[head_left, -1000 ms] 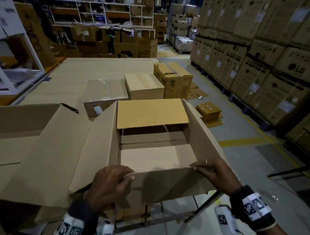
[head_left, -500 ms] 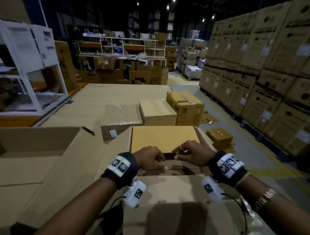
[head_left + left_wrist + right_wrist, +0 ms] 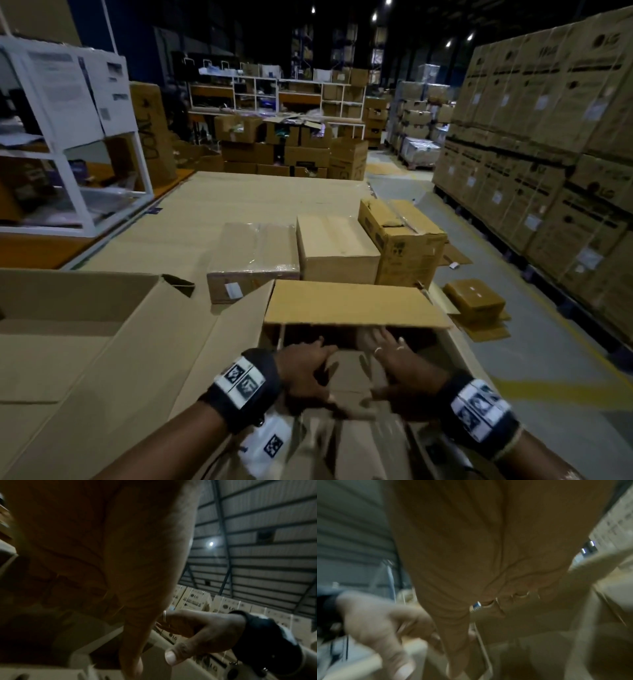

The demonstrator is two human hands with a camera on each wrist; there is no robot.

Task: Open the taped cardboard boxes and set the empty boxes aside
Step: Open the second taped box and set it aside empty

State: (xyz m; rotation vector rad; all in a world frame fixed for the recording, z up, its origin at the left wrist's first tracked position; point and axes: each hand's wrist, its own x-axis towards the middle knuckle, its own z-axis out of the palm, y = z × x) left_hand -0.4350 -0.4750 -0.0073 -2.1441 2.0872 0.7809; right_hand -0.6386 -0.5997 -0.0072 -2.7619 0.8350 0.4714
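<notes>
Both forearms reach forward from the bottom of the head view, each wrist wrapped in a black band with white marker tags. The left hand [image 3: 305, 371] and right hand [image 3: 402, 370] sit side by side over the mouth of the open cardboard box [image 3: 239, 349] at lower centre, palms down. The fingers are stretched forward and slightly spread, the thumbs pointing inward towards each other. They reach over a pale inner flap [image 3: 349, 373] lying across the opening. Blur makes it impossible to tell whether they press on it or hover just above; neither hand is closed round anything. Two thin rings show on the right hand's fingers [image 3: 387, 346].

The box is plain brown corrugated board, matte and creased. Its far flap [image 3: 349, 303] lies flat and nearly level across the far side of the opening, long edge running left to right. Its left flap slopes outward to the left. The box's long axis seems to run away from the viewer.

At left lies another large opened carton [image 3: 68, 329]. Beyond, on the cardboard-covered desk [image 3: 239, 195], stand three closed boxes in a row: a taped box [image 3: 253, 260] wrapped in glossy film, a plain box [image 3: 335, 250] and a taller printed box [image 3: 407, 246].

Both wrist views are dim and blurred.
</notes>
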